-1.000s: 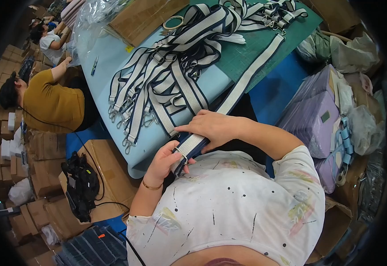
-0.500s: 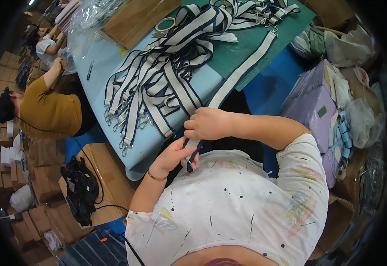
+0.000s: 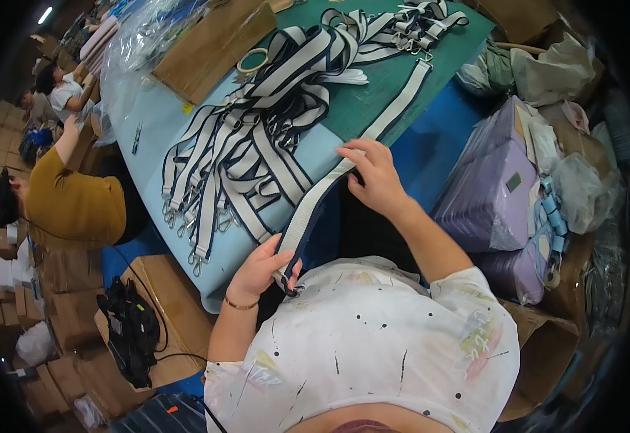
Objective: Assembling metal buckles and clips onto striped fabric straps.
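A long off-white webbing strap with navy edges [image 3: 307,207] runs from my body up to the right across the table's edge. My left hand [image 3: 257,274] grips its near end, thumb on top, beside a dark fitting [image 3: 290,291]. Farther along, my right hand [image 3: 381,180] has its fingers curled over the same strap, with the thumb at its near edge. The strap's far end lies on the green mat [image 3: 383,90] and carries a metal clasp [image 3: 424,56]. Left of it is a tangled heap of matching straps [image 3: 257,141] with metal hooks.
A cardboard box [image 3: 214,54] and a tape roll [image 3: 252,61] stand on the light-blue table cover [image 3: 149,166], near small snips [image 3: 137,137]. Plastic-wrapped lilac goods [image 3: 484,180] are stacked at right. A co-worker in a mustard top [image 3: 76,195] is at left, near a carton [image 3: 177,325].
My right hand has moved away from my left, up and right along the strap. The stretch between my hands is now longer and exposed. My left hand keeps the near end, slightly lower.
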`<control>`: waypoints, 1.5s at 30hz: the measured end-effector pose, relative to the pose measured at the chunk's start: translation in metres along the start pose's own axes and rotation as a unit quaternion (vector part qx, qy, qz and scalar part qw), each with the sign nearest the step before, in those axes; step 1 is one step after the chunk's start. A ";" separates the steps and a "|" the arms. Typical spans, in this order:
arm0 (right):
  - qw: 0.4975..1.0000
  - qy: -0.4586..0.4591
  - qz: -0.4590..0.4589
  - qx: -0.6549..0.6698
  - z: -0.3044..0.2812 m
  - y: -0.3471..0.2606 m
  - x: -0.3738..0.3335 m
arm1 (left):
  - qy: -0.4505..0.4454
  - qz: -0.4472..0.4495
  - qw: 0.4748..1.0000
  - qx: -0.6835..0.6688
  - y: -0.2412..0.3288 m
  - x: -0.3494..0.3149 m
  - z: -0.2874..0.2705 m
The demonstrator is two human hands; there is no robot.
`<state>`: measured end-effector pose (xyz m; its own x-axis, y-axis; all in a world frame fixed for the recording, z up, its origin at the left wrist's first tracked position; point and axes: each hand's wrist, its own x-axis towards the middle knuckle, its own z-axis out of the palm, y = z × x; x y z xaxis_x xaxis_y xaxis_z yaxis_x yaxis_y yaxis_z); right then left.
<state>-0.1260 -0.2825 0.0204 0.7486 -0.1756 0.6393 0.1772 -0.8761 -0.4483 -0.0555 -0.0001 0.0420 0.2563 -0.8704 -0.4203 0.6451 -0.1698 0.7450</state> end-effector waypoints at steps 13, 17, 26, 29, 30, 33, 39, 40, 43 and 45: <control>0.438 -0.256 0.303 0.807 0.040 -0.042 -0.086 | -0.005 -0.009 0.991 0.133 -0.022 0.005 0.017; 0.459 -0.140 0.424 0.768 0.040 -0.054 -0.063 | 0.021 -0.009 0.985 0.173 -0.031 0.011 0.022; 0.653 -0.061 0.387 0.648 0.044 -0.058 -0.055 | 0.052 -0.004 0.996 0.074 -0.036 0.012 0.034; 0.738 -0.058 0.312 0.596 0.047 -0.055 -0.053 | 0.055 -0.002 0.995 0.088 -0.039 0.012 0.026; 0.766 -0.053 0.292 0.570 0.046 -0.050 -0.048 | 0.058 0.011 0.992 0.108 -0.035 0.014 0.024; 0.699 -0.069 0.374 0.605 0.031 -0.044 -0.019 | 0.052 0.040 0.992 0.106 -0.003 0.006 0.022; 0.758 -0.139 0.341 0.538 0.017 -0.004 0.040 | 0.128 0.038 0.980 0.146 0.060 0.006 -0.004; 0.780 -0.158 0.356 0.490 0.017 0.001 0.043 | 0.135 0.014 0.980 0.147 0.066 0.012 -0.015; 0.794 -0.200 0.376 0.434 0.026 0.009 0.037 | 0.183 0.023 0.969 0.165 0.056 0.023 -0.048; 0.803 -0.197 0.368 0.426 0.028 0.008 0.020 | 0.162 0.009 0.972 0.169 0.058 0.016 -0.049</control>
<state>-0.0922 -0.2807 0.0124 0.9649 -0.2025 -0.1673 -0.1594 0.0547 -0.9857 0.0212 -0.0011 0.0526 0.5138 -0.6928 -0.5059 0.3789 -0.3458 0.8584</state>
